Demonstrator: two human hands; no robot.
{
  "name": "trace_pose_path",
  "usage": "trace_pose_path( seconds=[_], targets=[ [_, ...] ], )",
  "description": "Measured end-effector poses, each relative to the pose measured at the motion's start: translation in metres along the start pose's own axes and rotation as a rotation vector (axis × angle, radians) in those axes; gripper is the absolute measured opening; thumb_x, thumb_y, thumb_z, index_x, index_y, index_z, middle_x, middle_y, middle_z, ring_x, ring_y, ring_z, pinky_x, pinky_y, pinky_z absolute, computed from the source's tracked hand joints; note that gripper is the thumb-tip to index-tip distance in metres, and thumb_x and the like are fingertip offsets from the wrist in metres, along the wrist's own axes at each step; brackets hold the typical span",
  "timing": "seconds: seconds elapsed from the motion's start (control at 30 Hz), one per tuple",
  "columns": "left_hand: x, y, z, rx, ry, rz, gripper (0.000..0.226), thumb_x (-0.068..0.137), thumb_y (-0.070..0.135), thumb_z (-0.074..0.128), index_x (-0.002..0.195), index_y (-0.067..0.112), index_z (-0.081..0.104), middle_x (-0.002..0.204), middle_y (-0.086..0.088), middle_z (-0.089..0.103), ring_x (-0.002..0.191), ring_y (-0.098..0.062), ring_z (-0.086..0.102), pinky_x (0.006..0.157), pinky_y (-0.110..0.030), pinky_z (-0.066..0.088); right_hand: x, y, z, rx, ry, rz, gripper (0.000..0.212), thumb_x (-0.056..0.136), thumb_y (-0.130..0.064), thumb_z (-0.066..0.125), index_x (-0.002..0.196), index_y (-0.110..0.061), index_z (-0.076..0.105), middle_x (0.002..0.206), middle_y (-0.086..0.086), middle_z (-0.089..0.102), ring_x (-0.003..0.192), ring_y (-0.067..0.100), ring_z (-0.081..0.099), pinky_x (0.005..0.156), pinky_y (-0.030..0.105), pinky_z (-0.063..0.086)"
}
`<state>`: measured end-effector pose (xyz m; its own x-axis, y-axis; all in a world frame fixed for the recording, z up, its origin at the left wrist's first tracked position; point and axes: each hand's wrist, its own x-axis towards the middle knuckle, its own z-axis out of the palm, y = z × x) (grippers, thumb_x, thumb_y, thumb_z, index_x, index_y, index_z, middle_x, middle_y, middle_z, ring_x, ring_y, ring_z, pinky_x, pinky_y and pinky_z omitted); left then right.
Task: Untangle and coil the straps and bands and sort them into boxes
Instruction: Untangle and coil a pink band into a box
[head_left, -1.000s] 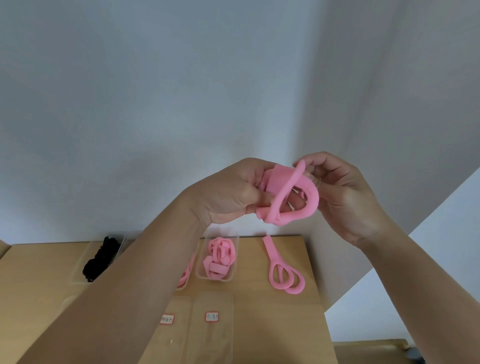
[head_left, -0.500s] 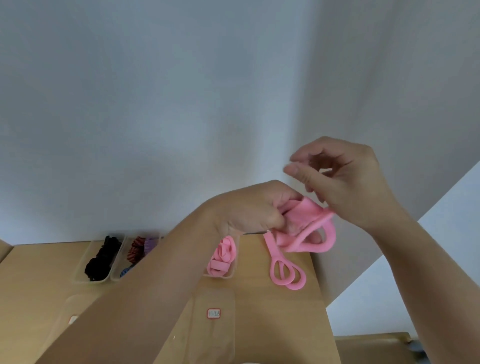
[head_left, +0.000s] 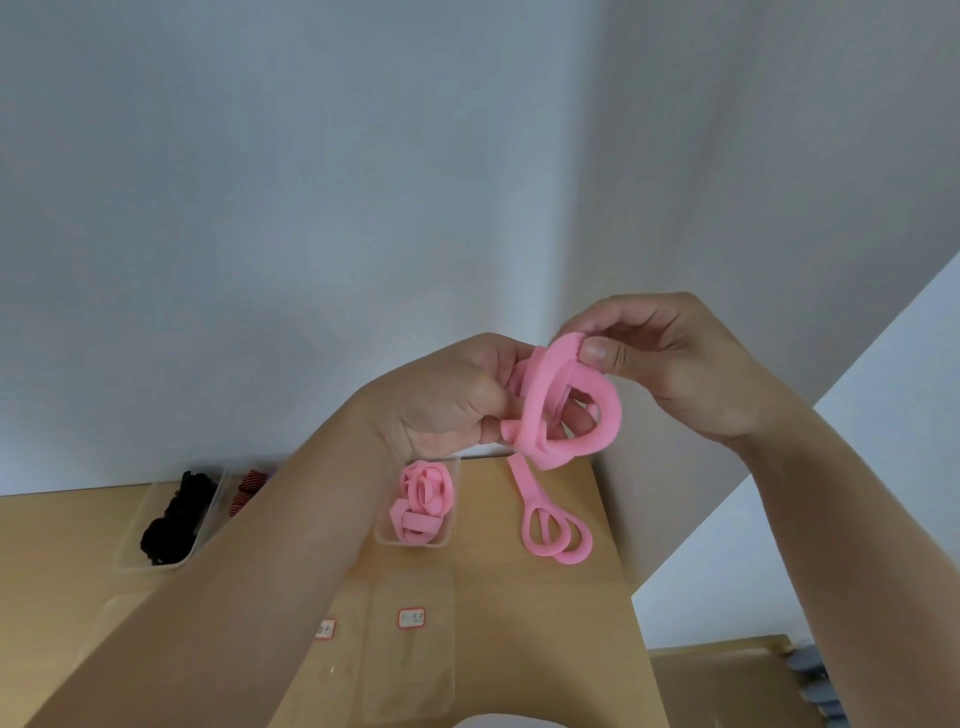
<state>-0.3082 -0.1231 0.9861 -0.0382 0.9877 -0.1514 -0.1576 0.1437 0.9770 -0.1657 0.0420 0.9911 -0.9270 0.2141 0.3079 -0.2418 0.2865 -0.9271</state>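
A wide pink band (head_left: 550, 415) is held up in the air above the table, wound into loose loops. My left hand (head_left: 447, 400) grips its coiled end with curled fingers. My right hand (head_left: 670, 364) pinches the top of the outer loop between thumb and fingers. On the table below, a clear box (head_left: 452, 519) holds several coiled pink bands. A second loose pink band (head_left: 545, 525) lies looped on the wood to the right of that box.
A clear box with black straps (head_left: 171, 519) and one with red striped bands (head_left: 249, 488) stand at the back left of the wooden table (head_left: 571, 623). Clear lids with red labels (head_left: 411, 617) lie near me. The table's right edge is close; a wall stands behind.
My right hand had let go of the band half a second ago; it now pinches the outer loop again. Both hands have risen a little with the band.
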Motion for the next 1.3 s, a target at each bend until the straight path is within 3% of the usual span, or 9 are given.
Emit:
trace_pose_path(
  seconds=[0.17, 0.3, 0.4, 0.5, 0.57, 0.77, 1.0, 1.13, 1.3],
  targets=[
    [-0.006, 0.004, -0.002, 0.176, 0.020, -0.064, 0.045, 0.084, -0.032, 0.044, 0.093, 0.000, 0.074, 0.089, -0.011, 0.074, 0.090, -0.021, 0.071, 0.083, -0.033, 0.055, 0.005, 0.003, 0.011, 0.002, -0.007, -0.002, 0.008, 0.094, -0.004, 0.061, 0.095, -0.006, 0.069, 0.085, 0.001, 0.071, 0.077, 0.018, 0.064, 0.072, 0.027, 0.053],
    [-0.008, 0.007, -0.001, 0.196, 0.142, -0.047, 0.040, 0.083, -0.032, 0.043, 0.104, -0.009, 0.068, 0.096, -0.015, 0.074, 0.094, -0.021, 0.072, 0.086, -0.032, 0.058, 0.010, 0.004, 0.018, -0.064, 0.116, 0.020, 0.005, 0.091, -0.009, 0.070, 0.094, -0.012, 0.073, 0.092, 0.011, 0.071, 0.082, 0.035, 0.063, 0.077, 0.041, 0.052],
    [-0.008, 0.005, -0.001, 0.197, 0.206, -0.034, 0.045, 0.081, -0.031, 0.042, 0.113, -0.010, 0.067, 0.102, -0.018, 0.073, 0.101, -0.027, 0.070, 0.097, -0.045, 0.055, 0.011, 0.003, 0.019, -0.018, 0.178, 0.080, 0.005, 0.092, -0.016, 0.071, 0.088, -0.014, 0.068, 0.086, 0.006, 0.067, 0.076, 0.027, 0.059, 0.071, 0.037, 0.049],
    [-0.009, 0.003, -0.002, 0.204, 0.275, -0.024, 0.043, 0.077, -0.023, 0.051, 0.112, -0.007, 0.068, 0.103, -0.022, 0.074, 0.108, -0.033, 0.070, 0.105, -0.053, 0.048, 0.009, 0.003, 0.025, 0.041, 0.139, 0.129, 0.023, 0.090, -0.033, 0.070, 0.090, -0.010, 0.070, 0.095, 0.012, 0.074, 0.087, 0.038, 0.066, 0.080, 0.046, 0.053],
    [-0.011, 0.001, -0.004, 0.198, 0.313, -0.019, 0.039, 0.074, -0.018, 0.056, 0.109, -0.007, 0.069, 0.104, -0.026, 0.072, 0.109, -0.035, 0.070, 0.102, -0.049, 0.051, 0.007, 0.006, 0.032, 0.033, 0.137, 0.146, 0.020, 0.091, -0.026, 0.073, 0.098, -0.007, 0.071, 0.100, 0.017, 0.075, 0.092, 0.039, 0.070, 0.084, 0.050, 0.055],
    [-0.015, -0.004, -0.013, 0.207, 0.449, -0.009, 0.052, 0.064, 0.000, 0.065, 0.115, -0.001, 0.061, 0.114, -0.029, 0.070, 0.111, -0.040, 0.068, 0.103, -0.058, 0.051, 0.008, 0.015, 0.053, -0.002, 0.205, 0.180, 0.016, 0.097, -0.009, 0.064, 0.105, 0.003, 0.066, 0.098, 0.016, 0.074, 0.082, 0.025, 0.073, 0.076, 0.033, 0.059],
    [-0.027, -0.013, -0.018, 0.024, 0.526, 0.142, 0.014, 0.090, -0.006, 0.067, 0.102, -0.004, 0.073, 0.103, -0.023, 0.075, 0.099, -0.037, 0.074, 0.088, -0.045, 0.061, 0.014, 0.015, 0.071, -0.128, 0.342, 0.181, 0.013, 0.101, -0.004, 0.057, 0.106, 0.000, 0.067, 0.110, 0.004, 0.074, 0.086, 0.024, 0.075, 0.079, 0.037, 0.061],
    [-0.033, -0.012, -0.023, -0.111, 0.537, 0.162, 0.024, 0.093, 0.005, 0.065, 0.114, -0.004, 0.071, 0.085, -0.009, 0.073, 0.082, -0.024, 0.068, 0.092, -0.043, 0.058, 0.017, 0.014, 0.088, -0.310, 0.464, 0.177, 0.008, 0.097, -0.011, 0.062, 0.094, -0.016, 0.068, 0.088, -0.010, 0.072, 0.077, 0.011, 0.069, 0.072, 0.028, 0.056],
    [-0.052, -0.022, -0.031, -0.185, 0.538, 0.130, 0.054, 0.084, 0.031, 0.081, 0.126, 0.004, 0.062, 0.114, -0.016, 0.074, 0.106, -0.033, 0.073, 0.095, -0.051, 0.058, 0.023, 0.014, 0.115, -0.399, 0.543, 0.127, 0.007, 0.097, -0.013, 0.062, 0.096, -0.019, 0.065, 0.089, -0.019, 0.067, 0.077, -0.008, 0.062, 0.065, 0.007, 0.045]
  ],
)
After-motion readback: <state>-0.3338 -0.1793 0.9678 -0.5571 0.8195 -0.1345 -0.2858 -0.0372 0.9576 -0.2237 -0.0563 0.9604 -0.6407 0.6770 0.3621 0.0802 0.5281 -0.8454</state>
